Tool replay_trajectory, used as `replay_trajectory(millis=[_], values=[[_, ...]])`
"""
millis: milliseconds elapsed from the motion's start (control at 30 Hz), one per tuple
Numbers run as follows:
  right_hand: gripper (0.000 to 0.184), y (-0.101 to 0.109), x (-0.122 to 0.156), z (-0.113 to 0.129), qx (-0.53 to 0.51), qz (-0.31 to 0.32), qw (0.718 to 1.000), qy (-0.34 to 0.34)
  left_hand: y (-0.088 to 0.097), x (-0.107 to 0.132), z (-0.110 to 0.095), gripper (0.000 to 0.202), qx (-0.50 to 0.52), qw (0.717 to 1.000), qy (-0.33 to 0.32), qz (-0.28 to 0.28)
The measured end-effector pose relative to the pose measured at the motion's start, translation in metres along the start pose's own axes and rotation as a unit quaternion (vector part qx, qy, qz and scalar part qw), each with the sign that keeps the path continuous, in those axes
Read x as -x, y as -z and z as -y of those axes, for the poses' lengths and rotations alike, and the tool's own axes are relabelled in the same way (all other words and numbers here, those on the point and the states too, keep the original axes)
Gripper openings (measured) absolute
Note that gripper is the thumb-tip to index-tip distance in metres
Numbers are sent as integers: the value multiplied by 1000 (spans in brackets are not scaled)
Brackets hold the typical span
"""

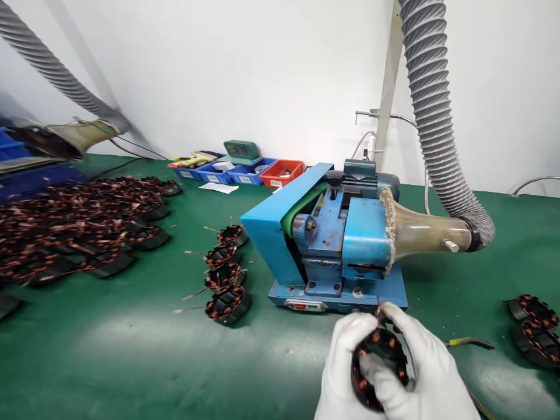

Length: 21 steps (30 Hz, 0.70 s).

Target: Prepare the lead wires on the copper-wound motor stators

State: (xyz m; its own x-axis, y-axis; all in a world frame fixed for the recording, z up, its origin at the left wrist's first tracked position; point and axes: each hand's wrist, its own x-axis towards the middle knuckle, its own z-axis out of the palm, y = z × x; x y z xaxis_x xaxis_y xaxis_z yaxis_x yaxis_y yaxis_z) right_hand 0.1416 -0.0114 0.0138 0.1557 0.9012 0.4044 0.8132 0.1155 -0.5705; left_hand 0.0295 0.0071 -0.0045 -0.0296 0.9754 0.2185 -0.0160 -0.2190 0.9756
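Note:
A ring-shaped motor stator (380,373) with copper windings and a black core is held between my two white-gloved hands at the lower right. My left hand (339,364) wraps round its left side. On the other side, my right hand (431,364) grips it, with a finger inside the ring and the thumb and forefinger by the copper wire ends (378,312) at the top. Just beyond the hands stands a blue belt grinding machine (324,233); the wire ends point toward its base. The fingertips are partly blurred.
Several stators (228,304) line up left of the machine, and a large blurred pile (87,233) covers the far left. More stators (536,341) sit at the right edge. A grey extraction hose (431,99) joins the machine's funnel (424,230). Blue bins (251,175) and a red bin (284,173) stand behind. A yellow-and-black tool handle (470,343) lies at right.

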Motion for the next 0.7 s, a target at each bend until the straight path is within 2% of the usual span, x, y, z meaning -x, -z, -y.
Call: replay_trajectory(millis=[67,133,200,267,300,400,500,600,700], values=[[42,-5,-15,-2,6,36,999,33,-7,-10,14,36,13,999,-17,-30],[38,-11,-29,0,2,45,998,36,-15,-25,26,33,45,996,-3,-79],[38,-17,-42,3,-6,34,999,9,-22,-42,33,26,115,984,62,-118],[38,-21,-51,7,-13,31,999,-23,-26,-56,32,26,181,967,134,-116],[37,-22,-55,9,-13,39,999,-34,-26,-60,30,26,197,963,150,-106],[37,-19,-62,14,5,75,996,-57,-24,-65,23,23,181,972,123,-85],[35,-13,-70,20,27,98,991,-90,-24,-67,15,37,152,982,91,-65],[33,-9,-75,25,47,100,988,-105,-27,-68,10,43,143,985,74,-57],[32,-8,-68,25,39,92,990,-99,-24,-58,13,43,123,988,68,-68]])
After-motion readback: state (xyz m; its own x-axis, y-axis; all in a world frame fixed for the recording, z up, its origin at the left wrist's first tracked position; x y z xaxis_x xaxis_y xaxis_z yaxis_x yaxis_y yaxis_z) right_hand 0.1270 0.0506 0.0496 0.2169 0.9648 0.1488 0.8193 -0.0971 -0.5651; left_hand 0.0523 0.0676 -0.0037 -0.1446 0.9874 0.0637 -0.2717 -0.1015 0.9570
